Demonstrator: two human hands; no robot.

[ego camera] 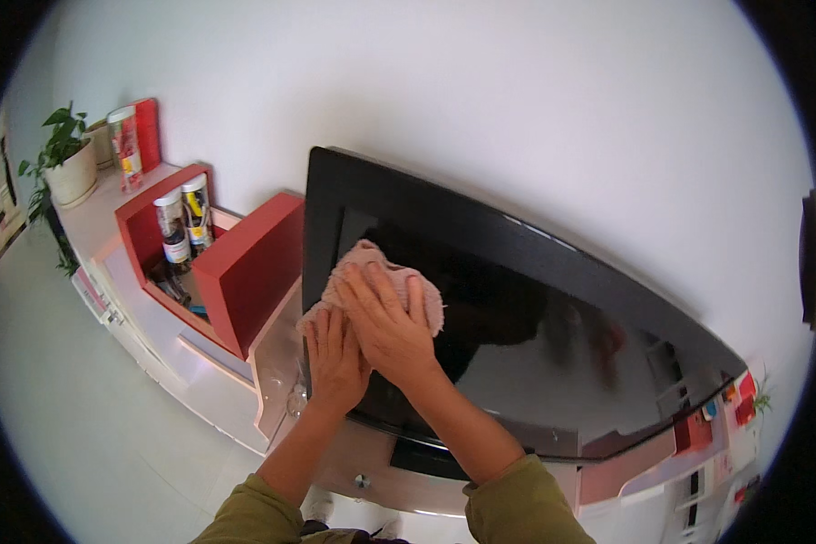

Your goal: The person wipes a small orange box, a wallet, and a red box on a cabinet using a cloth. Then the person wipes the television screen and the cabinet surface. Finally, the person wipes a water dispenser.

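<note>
A flat-screen television [517, 299] with a glossy black frame stands on a cabinet against the white wall. A pink terry cloth [427, 299] lies against the left part of its screen. My right hand [391, 326] presses flat on the cloth with its fingers spread a little. Lower and to the left, my left hand [336, 357] has its fingertips on the cloth's lower left edge, at the television's left border. The two hands overlap slightly near the thumb of the left one. The palms' undersides are hidden.
Left of the television, a red box shelf [258, 272] holds two clear jars [172, 228] with white lids. Farther left are a potted plant [73, 173] and another jar [128, 149]. A small glass object [296, 401] sits beside the television's lower left corner.
</note>
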